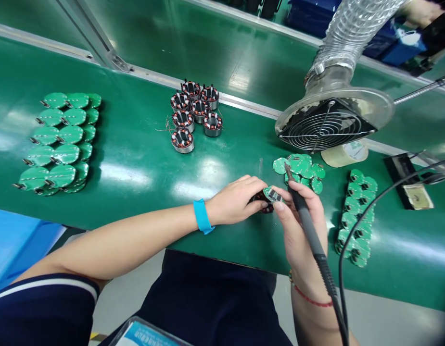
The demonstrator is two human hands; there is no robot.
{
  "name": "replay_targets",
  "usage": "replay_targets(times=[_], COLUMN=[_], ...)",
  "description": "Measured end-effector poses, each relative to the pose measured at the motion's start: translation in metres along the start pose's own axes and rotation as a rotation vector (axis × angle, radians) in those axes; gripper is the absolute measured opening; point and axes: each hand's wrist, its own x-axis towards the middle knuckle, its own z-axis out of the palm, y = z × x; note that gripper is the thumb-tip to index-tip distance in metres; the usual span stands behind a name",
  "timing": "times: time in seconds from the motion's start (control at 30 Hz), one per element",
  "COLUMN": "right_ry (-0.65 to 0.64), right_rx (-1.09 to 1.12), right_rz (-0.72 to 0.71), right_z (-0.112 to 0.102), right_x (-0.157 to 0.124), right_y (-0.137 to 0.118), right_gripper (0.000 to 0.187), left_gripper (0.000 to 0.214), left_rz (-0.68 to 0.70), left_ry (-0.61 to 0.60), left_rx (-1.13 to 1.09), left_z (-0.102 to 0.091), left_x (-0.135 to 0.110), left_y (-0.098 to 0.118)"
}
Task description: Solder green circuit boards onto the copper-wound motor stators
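Observation:
My left hand (239, 199), with a blue band at the wrist, is closed around a motor stator (267, 208) that is mostly hidden by the fingers. Above the stator, a small green circuit board (273, 194) with dark components is pinched between the thumb and fingers of my right hand (303, 218). That same hand also carries a soldering iron (304, 216), its tip pointing away from me, towards a loose pile of green circuit boards (302, 168). Whether the held board touches the stator, I cannot tell.
Several wound stators (182, 139) stand at the back middle. Stacked green boards (63, 154) lie in rows at left, and more boards (356, 216) at right. A fume extractor (325, 125) hangs over the bench. A soldering iron stand (406, 180) and a cable (366, 211) are at right.

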Motion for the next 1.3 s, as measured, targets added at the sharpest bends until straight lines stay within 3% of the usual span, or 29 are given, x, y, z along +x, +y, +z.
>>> replay_targets(times=[0.17,0.27,0.47,0.67,0.8,0.93,1.07,1.2,1.3], right_ry=[-0.021,-0.055,-0.1,-0.072,0.003,0.081,0.062,0.068,0.1], right_rx=[-0.007,0.03,0.073,0.11,0.183,0.207,0.223,0.147,0.068], right_rz=[0.014,0.031,0.032,0.031,0.039,0.066,0.066,0.017,-0.039], right_z=[-0.004,-0.005,-0.005,0.0,0.008,0.01,0.007,0.008,0.011], right_x=[-0.001,0.002,0.004,-0.001,-0.002,-0.003,-0.005,-0.009,-0.014], right_y=[0.003,0.004,0.007,0.008,0.005,0.002,0.003,0.008,0.011], right_gripper=[0.047,0.046,0.047,0.046,0.046,0.045,0.045,0.045,0.043], left_gripper=[0.023,0.031,0.029,0.012,0.014,0.022,0.011,0.021,0.031], left_rz=[0.189,0.234,0.165,0.083,0.029,0.065,0.135,0.192,0.221], left_ry=[-0.06,-0.112,-0.123,-0.204,-0.185,-0.114,-0.015,0.066,0.053], left_rx=[0.171,0.221,0.024,-0.09,-0.057,-0.074,0.035,0.182,0.239], left_z=[-0.007,-0.012,-0.019,-0.022,-0.021,-0.018,-0.012,-0.005,-0.006], left_x=[0.003,0.005,0.007,0.005,0.002,0.001,-0.001,-0.005,-0.007], left_y=[-0.011,-0.018,-0.018,-0.011,-0.011,-0.013,-0.011,-0.006,-0.002])
